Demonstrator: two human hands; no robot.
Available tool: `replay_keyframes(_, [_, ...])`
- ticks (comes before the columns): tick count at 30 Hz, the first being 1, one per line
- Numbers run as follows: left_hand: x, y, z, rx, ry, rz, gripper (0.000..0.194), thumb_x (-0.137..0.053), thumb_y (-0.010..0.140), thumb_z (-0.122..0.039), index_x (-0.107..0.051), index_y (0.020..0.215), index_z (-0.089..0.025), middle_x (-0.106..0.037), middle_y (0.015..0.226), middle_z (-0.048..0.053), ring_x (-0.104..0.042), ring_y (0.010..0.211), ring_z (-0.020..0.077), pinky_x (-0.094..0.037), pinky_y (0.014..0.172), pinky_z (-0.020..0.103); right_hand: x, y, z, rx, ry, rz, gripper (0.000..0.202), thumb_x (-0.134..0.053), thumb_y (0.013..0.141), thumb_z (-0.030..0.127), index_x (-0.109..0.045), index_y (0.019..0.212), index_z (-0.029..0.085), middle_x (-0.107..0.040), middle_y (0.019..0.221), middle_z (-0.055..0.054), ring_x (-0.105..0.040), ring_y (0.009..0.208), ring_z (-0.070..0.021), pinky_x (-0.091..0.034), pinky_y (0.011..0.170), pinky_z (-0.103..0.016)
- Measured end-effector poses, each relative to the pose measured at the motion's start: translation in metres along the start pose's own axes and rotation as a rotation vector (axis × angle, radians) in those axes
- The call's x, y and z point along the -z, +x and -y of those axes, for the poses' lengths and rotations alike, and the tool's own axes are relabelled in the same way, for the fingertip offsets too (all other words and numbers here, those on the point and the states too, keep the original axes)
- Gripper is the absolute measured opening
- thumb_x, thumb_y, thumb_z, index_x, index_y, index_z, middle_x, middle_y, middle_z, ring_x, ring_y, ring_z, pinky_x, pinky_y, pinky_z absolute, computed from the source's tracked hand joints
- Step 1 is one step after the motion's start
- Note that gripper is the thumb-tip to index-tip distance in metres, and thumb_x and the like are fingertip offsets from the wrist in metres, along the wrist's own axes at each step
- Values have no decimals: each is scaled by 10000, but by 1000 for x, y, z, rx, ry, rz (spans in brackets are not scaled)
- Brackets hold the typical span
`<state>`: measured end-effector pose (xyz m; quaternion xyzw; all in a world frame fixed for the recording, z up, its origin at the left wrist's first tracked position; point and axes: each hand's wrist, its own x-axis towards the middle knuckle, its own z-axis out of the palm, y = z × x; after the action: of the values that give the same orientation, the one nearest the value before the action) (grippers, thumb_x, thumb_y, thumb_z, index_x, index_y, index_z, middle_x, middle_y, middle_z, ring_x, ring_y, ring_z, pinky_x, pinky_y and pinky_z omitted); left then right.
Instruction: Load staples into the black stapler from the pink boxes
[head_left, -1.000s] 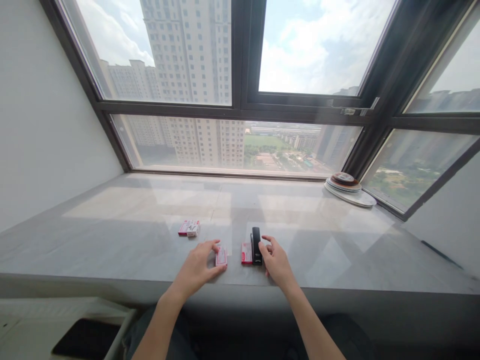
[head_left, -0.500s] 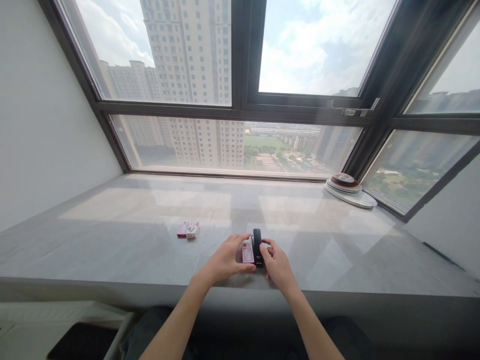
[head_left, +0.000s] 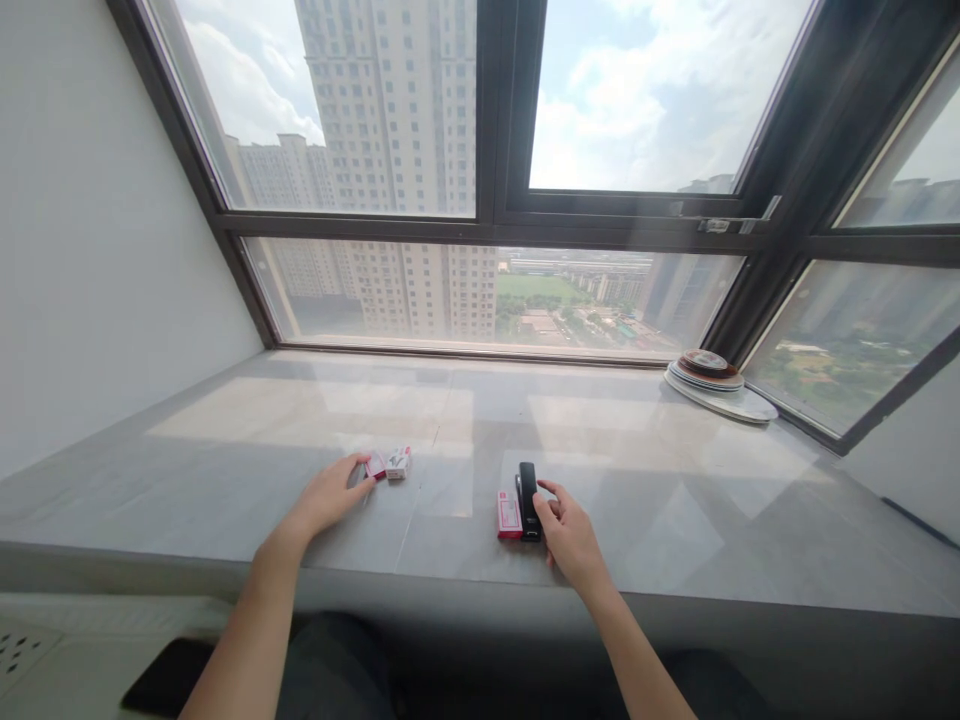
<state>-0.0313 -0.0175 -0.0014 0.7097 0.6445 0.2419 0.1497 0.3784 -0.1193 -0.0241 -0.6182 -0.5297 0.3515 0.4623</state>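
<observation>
A black stapler (head_left: 529,503) stands on the pale stone sill (head_left: 450,545), its long side against a small red-and-white box (head_left: 509,514). My right hand (head_left: 568,530) is at the stapler's right side, fingertips touching it, the fingers curled and partly apart. Farther left, my left hand (head_left: 332,497) has its thumb and fingers around the left part of another red-and-white box (head_left: 376,465). A white box with a dark print (head_left: 399,463) sits directly to the right of that box.
A stack of plates (head_left: 712,378) lies in the back right corner of the sill by the window frame (head_left: 480,230). Below the sill at the lower left are a white surface (head_left: 67,650) and a dark object (head_left: 169,675).
My left hand has let go of the box beside the stapler and moved left to the other boxes. My right hand has stayed at the stapler. The view has shifted slightly.
</observation>
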Motion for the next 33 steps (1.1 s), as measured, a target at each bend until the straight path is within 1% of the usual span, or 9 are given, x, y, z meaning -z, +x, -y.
replay_keyframes(3, [-7,-23,12,-35,26,-55,630,-617,766,-614,-563,1263,-231,-589,1387,79,-532,1272,307,-395,1088,411,0,0,-1,-5,5,-4,580,-448,949,589,-536,1385,217,-485,610,56,-477,382,-137,-401,330,-230])
replay_keyframes(7, [-14,-52,6,-44,45,-78,439,-583,815,-560,-609,1115,-240,-666,1184,61,-600,1138,283,-456,991,385,0,0,-1,-7,1,1,583,-446,947,592,-546,1379,212,-494,612,51,-486,390,-137,-400,341,-226])
replay_keyframes(13, [-38,-89,-46,-68,101,-165,644,-709,707,-621,-587,1205,-231,-625,1229,91,-554,1164,328,-426,1022,437,1,-3,3,-10,-26,-1,588,-425,954,590,-550,1373,197,-532,626,41,-470,372,-124,-396,361,-223])
replay_keyframes(15, [-47,-93,-64,-104,92,-153,633,-718,723,-610,-590,1226,-248,-621,1242,82,-549,1167,325,-422,1026,444,1,-4,4,-10,-32,-1,587,-417,956,588,-553,1370,194,-557,651,31,-469,376,-122,-398,366,-225])
replay_keyframes(21, [-57,-86,-114,-238,-65,-54,503,-732,778,-498,-632,1218,-276,-636,1148,69,-582,1105,298,-464,979,431,2,-4,6,-4,-28,12,576,-406,964,582,-558,1363,196,-640,768,-5,-471,392,-116,-397,372,-232])
replay_keyframes(25, [-65,-70,-157,-381,-273,18,523,-755,784,-448,-611,1261,-288,-621,1191,60,-594,1121,260,-482,980,384,1,-3,7,-3,-57,-6,549,-404,970,578,-598,1305,187,-670,812,-27,-492,404,-120,-381,371,-230])
replay_keyframes(28, [-81,-56,-184,-494,-370,135,609,-805,744,-414,-592,1305,-312,-612,1263,49,-573,1188,260,-457,1035,380,2,-5,9,37,-102,-6,509,-390,984,567,-665,1180,186,-667,770,-27,-524,427,-130,-374,394,-229])
replay_keyframes(30, [-94,-49,-193,-524,-406,213,687,-845,697,-419,-582,1323,-317,-619,1272,48,-581,1182,266,-458,1033,383,3,-7,11,68,-128,3,502,-368,997,559,-697,1075,188,-657,726,-22,-527,434,-133,-372,416,-232])
replay_keyframes(33, [-109,-45,-195,-503,-440,239,776,-889,628,-448,-574,1322,-305,-636,1243,54,-604,1134,275,-476,993,390,5,-9,11,96,-144,3,500,-355,1008,545,-708,1016,190,-661,715,-22,-528,451,-136,-370,444,-239])
